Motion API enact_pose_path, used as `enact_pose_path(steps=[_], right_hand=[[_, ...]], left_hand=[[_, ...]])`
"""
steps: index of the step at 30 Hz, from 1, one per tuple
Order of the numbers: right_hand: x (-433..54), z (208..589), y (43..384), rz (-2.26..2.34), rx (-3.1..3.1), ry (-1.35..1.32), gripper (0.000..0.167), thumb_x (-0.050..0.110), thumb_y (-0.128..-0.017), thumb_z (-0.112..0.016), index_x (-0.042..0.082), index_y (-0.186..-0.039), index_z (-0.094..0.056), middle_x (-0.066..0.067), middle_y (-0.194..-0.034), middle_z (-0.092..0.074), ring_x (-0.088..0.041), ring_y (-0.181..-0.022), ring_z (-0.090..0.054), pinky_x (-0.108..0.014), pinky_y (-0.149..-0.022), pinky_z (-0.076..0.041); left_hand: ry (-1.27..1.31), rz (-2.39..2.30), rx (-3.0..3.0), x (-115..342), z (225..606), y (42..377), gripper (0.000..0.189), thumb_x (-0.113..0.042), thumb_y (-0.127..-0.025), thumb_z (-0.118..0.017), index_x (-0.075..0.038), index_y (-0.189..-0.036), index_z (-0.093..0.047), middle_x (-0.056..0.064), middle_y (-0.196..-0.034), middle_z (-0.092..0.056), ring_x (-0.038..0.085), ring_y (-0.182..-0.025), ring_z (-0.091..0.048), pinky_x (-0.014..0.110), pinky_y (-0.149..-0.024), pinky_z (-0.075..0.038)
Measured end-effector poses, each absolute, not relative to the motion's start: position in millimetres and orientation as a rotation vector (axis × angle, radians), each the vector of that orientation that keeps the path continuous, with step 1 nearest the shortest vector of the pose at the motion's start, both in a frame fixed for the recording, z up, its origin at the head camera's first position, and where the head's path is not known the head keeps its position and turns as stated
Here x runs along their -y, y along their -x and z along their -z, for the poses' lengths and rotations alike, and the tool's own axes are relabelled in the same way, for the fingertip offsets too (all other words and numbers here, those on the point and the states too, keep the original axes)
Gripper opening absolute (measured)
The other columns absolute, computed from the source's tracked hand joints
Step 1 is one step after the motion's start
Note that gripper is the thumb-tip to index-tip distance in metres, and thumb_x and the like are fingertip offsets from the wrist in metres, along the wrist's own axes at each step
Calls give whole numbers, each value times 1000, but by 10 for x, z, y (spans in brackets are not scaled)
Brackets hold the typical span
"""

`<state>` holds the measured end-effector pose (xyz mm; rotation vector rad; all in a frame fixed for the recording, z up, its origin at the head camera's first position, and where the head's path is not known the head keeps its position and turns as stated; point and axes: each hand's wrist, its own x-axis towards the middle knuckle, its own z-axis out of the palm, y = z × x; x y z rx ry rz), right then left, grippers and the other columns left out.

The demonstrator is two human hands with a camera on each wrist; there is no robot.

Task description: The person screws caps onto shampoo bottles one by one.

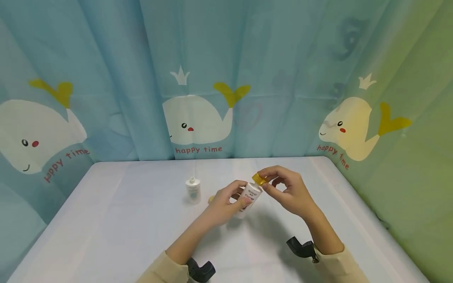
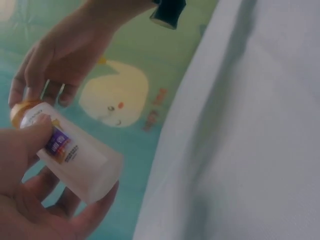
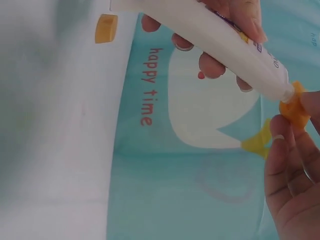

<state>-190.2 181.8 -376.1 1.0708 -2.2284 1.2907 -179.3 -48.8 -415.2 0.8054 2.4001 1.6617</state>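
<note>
Left fingers point(image 1: 242, 203) grip smooth white bottle point(image 2: 85, 162), label point(image 2: 61, 145) partly covered; right fingers point(image 1: 275, 171) pinch gold cap point(image 1: 259, 179), one o'clock in head view.

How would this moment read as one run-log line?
left hand: grips tilted white tapered bottle | right hand: pinches glossy yellow cap at that bottle's neck | white tabletop: white uncapped bottle upright, second yellow cap nearby

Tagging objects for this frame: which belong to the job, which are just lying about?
In the job:
white bottle, held by the left hand
yellow cap, pinched by the right hand at the bottle's neck

Lying about, untouched (possibly related):
uncapped bottle, upright
loose yellow cap
</note>
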Motion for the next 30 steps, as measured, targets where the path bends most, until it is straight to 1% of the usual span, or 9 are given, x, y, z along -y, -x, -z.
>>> enact_pose_path(steps=[7, 11, 14, 18, 21, 26, 30], right_hand=[[-1804, 3798, 1926, -1311, 2297, -1078, 28, -1, -88, -71, 15, -112, -68, -2, -112, -71, -14, -90, -67, -27, -71, -57], [-1798, 3822, 1901, -1344, 2301, -1071, 28, -1, -87, -73, 14, -110, -69, -3, -115, -69, -15, -88, -67, -27, -70, -58], [-1787, 3825, 1903, -1352, 2298, -1070, 28, 1, -86, -76, 13, -110, -69, -5, -120, -67, -16, -88, -67, -26, -72, -58], [-1763, 3817, 1909, -1345, 2299, -1086, 28, 4, -86, -77, 15, -110, -70, -7, -124, -66, -16, -92, -68, -26, -76, -59], [-1767, 3805, 1914, -1334, 2294, -1129, 32, 3, -84, -79, 14, -113, -71, -7, -125, -66, -15, -94, -68, -27, -76, -59], [-1808, 3793, 1930, -1337, 2284, -1206, 38, 0, -83, -78, 7, -120, -70, -11, -125, -67, -16, -94, -69, -29, -76, -60], [-1848, 3796, 1931, -1345, 2283, -1202, 38, 0, -82, -80, 6, -118, -71, -12, -123, -67, -18, -97, -69, -31, -77, -60]], left_hand=[[-777, -1672, -2424, 492, 4165, 1807, 37, -32, -98, -64, -20, -132, -55, 2, -114, -70, 16, -98, -64, 34, -81, -54], [-773, -1640, -2424, 505, 4192, 1803, 37, -34, -98, -64, -20, -131, -55, 2, -114, -70, 16, -99, -64, 33, -79, -54], [-759, -1622, -2439, 513, 4190, 1795, 38, -36, -98, -63, -20, -131, -55, 1, -115, -70, 16, -100, -64, 33, -79, -54], [-741, -1620, -2466, 547, 4167, 1776, 38, -36, -98, -64, -21, -131, -55, 1, -115, -70, 17, -100, -64, 35, -78, -54], [-749, -1627, -2463, 568, 4163, 1771, 38, -34, -98, -64, -20, -132, -55, 2, -116, -69, 18, -100, -63, 35, -78, -54], [-762, -1636, -2450, 571, 4177, 1786, 38, -34, -97, -65, -20, -132, -55, 3, -114, -69, 18, -99, -63, 34, -77, -54], [-784, -1627, -2445, 553, 4197, 1810, 38, -33, -97, -65, -20, -131, -56, 3, -114, -69, 19, -99, -63, 34, -78, -55]])
